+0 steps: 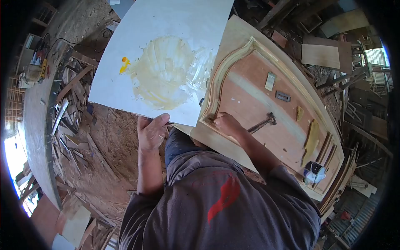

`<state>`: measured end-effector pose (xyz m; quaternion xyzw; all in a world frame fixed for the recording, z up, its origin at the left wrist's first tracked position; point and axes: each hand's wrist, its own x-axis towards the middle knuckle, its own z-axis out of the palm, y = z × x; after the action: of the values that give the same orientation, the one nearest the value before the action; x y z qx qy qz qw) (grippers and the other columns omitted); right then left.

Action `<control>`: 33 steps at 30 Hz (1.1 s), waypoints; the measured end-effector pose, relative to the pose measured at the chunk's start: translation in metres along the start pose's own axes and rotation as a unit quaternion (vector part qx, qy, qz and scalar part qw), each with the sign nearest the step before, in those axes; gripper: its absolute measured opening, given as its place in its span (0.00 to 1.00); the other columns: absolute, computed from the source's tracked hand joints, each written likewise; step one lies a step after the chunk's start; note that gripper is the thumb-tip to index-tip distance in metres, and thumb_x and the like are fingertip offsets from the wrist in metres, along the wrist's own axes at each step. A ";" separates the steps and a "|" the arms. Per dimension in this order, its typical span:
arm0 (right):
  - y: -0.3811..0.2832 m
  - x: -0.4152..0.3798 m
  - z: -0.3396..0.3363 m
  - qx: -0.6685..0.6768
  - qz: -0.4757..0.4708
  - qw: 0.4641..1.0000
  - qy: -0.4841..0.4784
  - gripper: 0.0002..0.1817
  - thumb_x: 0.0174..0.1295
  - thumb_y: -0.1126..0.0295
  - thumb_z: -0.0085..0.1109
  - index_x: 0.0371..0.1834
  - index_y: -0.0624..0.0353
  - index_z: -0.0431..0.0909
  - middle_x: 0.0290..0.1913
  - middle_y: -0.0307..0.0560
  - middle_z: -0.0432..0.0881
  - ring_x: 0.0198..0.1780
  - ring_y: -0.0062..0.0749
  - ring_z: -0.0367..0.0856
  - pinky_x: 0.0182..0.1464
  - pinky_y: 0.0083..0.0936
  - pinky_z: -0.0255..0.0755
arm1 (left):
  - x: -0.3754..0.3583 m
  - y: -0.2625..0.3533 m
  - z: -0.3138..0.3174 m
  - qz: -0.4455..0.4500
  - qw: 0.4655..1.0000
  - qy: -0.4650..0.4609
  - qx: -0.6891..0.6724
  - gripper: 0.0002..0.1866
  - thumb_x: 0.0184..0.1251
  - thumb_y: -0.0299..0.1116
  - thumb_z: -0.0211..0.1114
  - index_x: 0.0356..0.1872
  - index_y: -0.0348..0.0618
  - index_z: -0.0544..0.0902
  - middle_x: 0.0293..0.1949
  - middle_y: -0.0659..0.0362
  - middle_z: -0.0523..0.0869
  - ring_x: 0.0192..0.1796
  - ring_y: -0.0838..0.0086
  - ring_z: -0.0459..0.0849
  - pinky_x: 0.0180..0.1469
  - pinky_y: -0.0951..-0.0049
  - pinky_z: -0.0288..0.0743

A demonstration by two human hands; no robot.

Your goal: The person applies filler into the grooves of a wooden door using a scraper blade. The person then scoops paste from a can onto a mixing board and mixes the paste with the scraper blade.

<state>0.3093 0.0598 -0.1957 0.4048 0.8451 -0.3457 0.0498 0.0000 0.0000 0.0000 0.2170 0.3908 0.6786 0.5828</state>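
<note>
My left hand (152,132) grips the near edge of a white board (166,41) smeared with pale yellow filler paste (164,71). My right hand (227,124) presses its closed fingers on the raised moulding at the near corner of a wooden door panel (254,100). I cannot make out anything held in that hand. A hammer (262,123) lies on the panel just beyond my right wrist.
On the panel lie a small metal plate (283,96), a scraper (270,81), wood strips (311,137) and a tin (313,171). Sawdust and offcuts (75,121) cover the floor at left. Stacked timber and frames (358,104) crowd the right.
</note>
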 end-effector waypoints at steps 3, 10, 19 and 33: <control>-0.007 -0.012 -0.022 0.083 -0.001 0.993 0.082 0.11 0.64 0.73 0.61 0.46 0.59 0.90 0.44 0.60 0.82 0.49 0.57 0.83 0.52 0.48 0.79 | -0.012 -0.001 0.006 0.008 1.000 0.019 -0.011 0.30 0.64 0.16 0.67 0.70 0.31 0.74 0.63 0.49 0.84 0.65 0.62 0.84 0.68 0.63 0.77; -0.004 0.000 0.009 0.009 -0.027 0.988 0.150 0.08 0.63 0.76 0.57 0.39 0.63 0.87 0.41 0.59 0.81 0.50 0.56 0.83 0.52 0.48 0.80 | -0.028 -0.006 0.013 0.015 0.999 0.027 -0.029 0.30 0.64 0.15 0.66 0.69 0.30 0.74 0.62 0.49 0.84 0.64 0.63 0.84 0.67 0.64 0.76; -0.004 -0.007 -0.016 0.041 -0.047 0.996 0.066 0.09 0.60 0.76 0.59 0.39 0.63 0.87 0.45 0.60 0.83 0.50 0.56 0.84 0.53 0.48 0.79 | -0.053 -0.010 0.015 0.042 0.999 0.016 -0.027 0.30 0.66 0.16 0.65 0.70 0.30 0.73 0.63 0.48 0.84 0.65 0.62 0.84 0.69 0.62 0.75; 0.040 0.080 -0.047 -0.080 -0.002 0.963 0.259 0.08 0.60 0.77 0.59 0.37 0.59 0.88 0.42 0.57 0.86 0.47 0.54 0.84 0.51 0.46 0.80 | -0.096 -0.004 0.025 0.076 0.996 0.042 -0.021 0.29 0.67 0.14 0.63 0.70 0.29 0.73 0.65 0.48 0.83 0.67 0.61 0.83 0.69 0.62 0.76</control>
<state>0.2938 0.1587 -0.2117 0.4734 0.8548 -0.1607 -0.1392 0.0434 -0.0849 0.0275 0.2055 0.3830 0.7372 0.5174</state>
